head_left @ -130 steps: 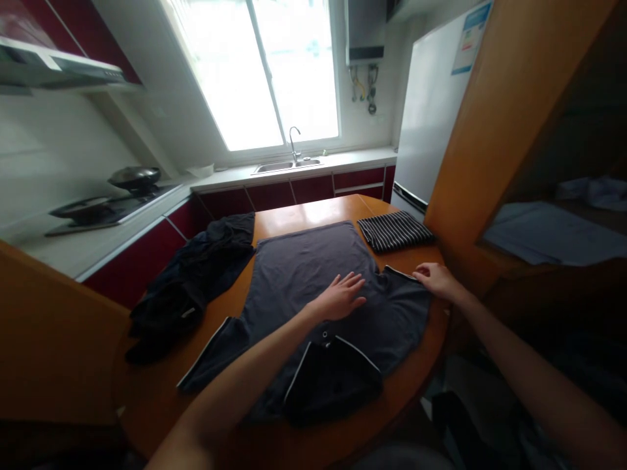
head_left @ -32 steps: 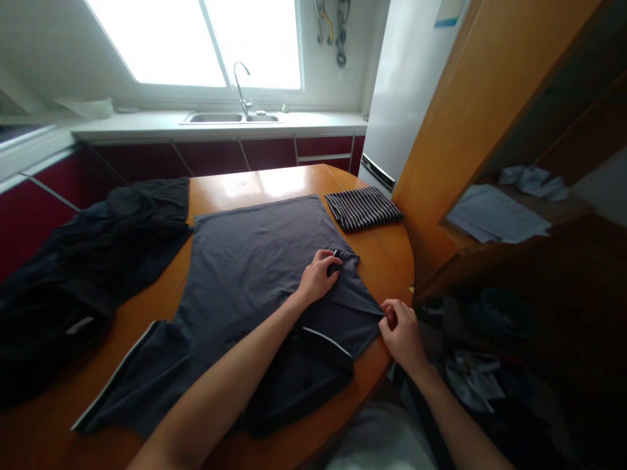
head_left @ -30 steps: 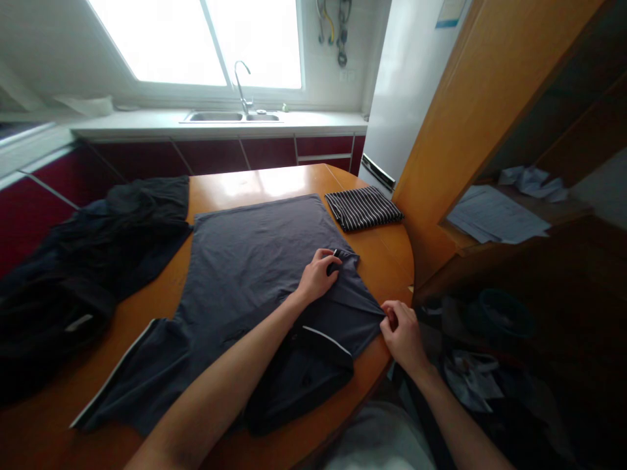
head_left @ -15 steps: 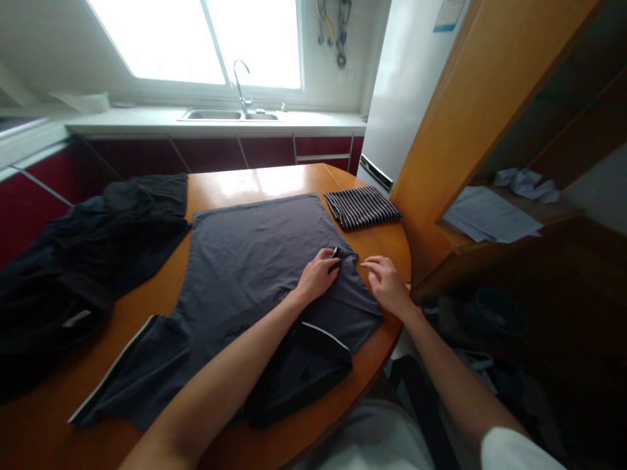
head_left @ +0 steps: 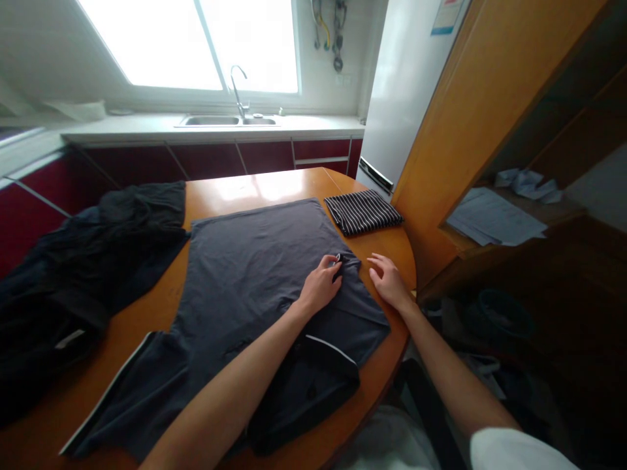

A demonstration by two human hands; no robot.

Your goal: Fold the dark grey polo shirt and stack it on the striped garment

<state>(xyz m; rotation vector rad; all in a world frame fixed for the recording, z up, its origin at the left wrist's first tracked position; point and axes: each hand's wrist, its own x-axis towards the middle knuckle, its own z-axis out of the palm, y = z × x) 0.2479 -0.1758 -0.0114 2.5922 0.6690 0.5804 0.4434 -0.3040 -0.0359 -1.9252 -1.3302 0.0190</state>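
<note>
A dark grey polo shirt [head_left: 245,261] lies spread on the wooden table, its black collar [head_left: 308,391] with a white edge toward me. One sleeve [head_left: 132,378] with white trim stretches to the lower left. My left hand [head_left: 321,285] pinches a small bunched bit of the shirt, dark with a white edge, near its right side. Fingers apart and holding nothing, my right hand [head_left: 390,282] hovers at or rests by the table's right edge, just beside the shirt; whether it touches the table I cannot tell.
A folded black-and-white striped cloth [head_left: 362,212] lies at the table's far right. Dark clothes [head_left: 98,261] are heaped on the left. A wooden cabinet [head_left: 470,130] with papers [head_left: 494,215] stands to the right, the sink [head_left: 210,121] and fridge [head_left: 396,85] beyond.
My right hand's fingers have spread apart a little, and the hand sits slightly farther from the shirt. My left hand keeps its pinch in nearly the same place. The view has shifted slightly.
</note>
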